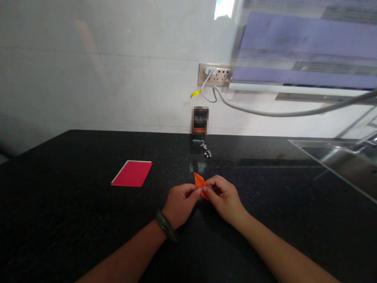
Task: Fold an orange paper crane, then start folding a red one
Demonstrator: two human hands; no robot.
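Observation:
A small folded piece of orange paper (199,180) is held between my two hands above the black countertop, its pointed tip facing away from me. My left hand (180,202) pinches its lower left side between thumb and fingers. From the other side, my right hand (225,196) grips the paper's right edge, thumb near the left thumb. The fingers cover much of the lower part, so its full folded shape is hidden. To the left lies a stack of square paper (132,173) with a red sheet on top and a white edge showing.
A phone-like object (200,122), blurred out, leans on the wall with a beaded strap (207,151) before it. A socket panel (214,74) holds a white plug, and a grey cable (265,113) hangs across the right. A metal sink (332,157) is at the right.

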